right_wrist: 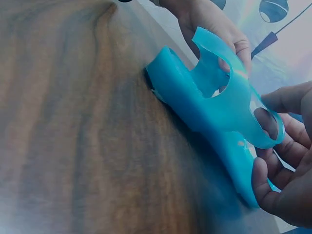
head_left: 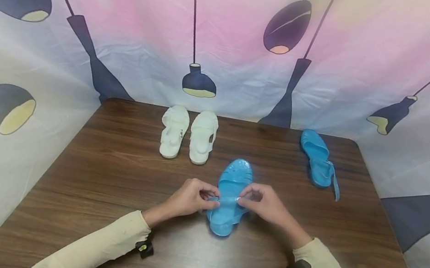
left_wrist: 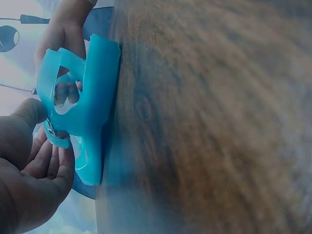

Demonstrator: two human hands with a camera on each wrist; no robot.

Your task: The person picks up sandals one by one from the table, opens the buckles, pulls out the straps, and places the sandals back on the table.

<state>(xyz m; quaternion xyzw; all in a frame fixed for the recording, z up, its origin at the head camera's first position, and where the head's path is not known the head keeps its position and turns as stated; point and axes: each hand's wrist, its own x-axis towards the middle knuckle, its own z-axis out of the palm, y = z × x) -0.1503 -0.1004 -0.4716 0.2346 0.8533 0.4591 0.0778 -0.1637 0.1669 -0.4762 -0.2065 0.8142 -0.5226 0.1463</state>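
Jelly sandal (head_left: 229,191) in blue, held sole down on the tabletop (head_left: 115,184) between left hand (head_left: 190,196) and right hand (head_left: 265,202).
Lay with long axis running almost straight away from the body, toe beyond the fingers and heel on the near side, so crossing the line from hand to hand roughly at right angles. Stood just right of the left fingers and just left of the right ones, touched by both, with neither hand plainly nearer. Was pinched narrowly on the left at the buckle (left_wrist: 50,127), and on the right at the ankle strap (right_wrist: 270,144), between thumb and curled fingers each time. Sat near the white sandals (head_left: 202,136), beyond and to the left, but well apart from the matching blue sandal (head_left: 319,161) at far right.
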